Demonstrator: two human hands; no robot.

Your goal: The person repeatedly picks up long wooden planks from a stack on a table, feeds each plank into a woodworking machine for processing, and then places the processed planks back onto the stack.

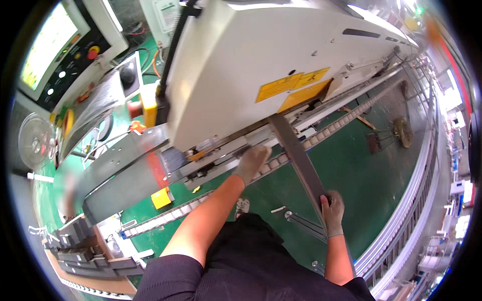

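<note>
A long, dark, flat bar (299, 159) runs from under the edge of the white machine housing (241, 55) down towards me on the right. My right hand (332, 213), in a grey glove, grips its near part, thumb on top and the other fingers round the side. My left hand (253, 161), also gloved, is at the machine's front rail, just left of the bar and above the pale segmented conveyor strip (321, 134). Its fingers are smeared, so their pose is unclear. No object shows in it.
To the left lie a grey metal bed (125, 186) and a yellow box-like part (161, 198). A control panel with a red stop button (94, 52) stands at upper left. Dark blocks (83, 255) are stacked at lower left. Metal roller rails (401, 228) curve along the right, over green floor.
</note>
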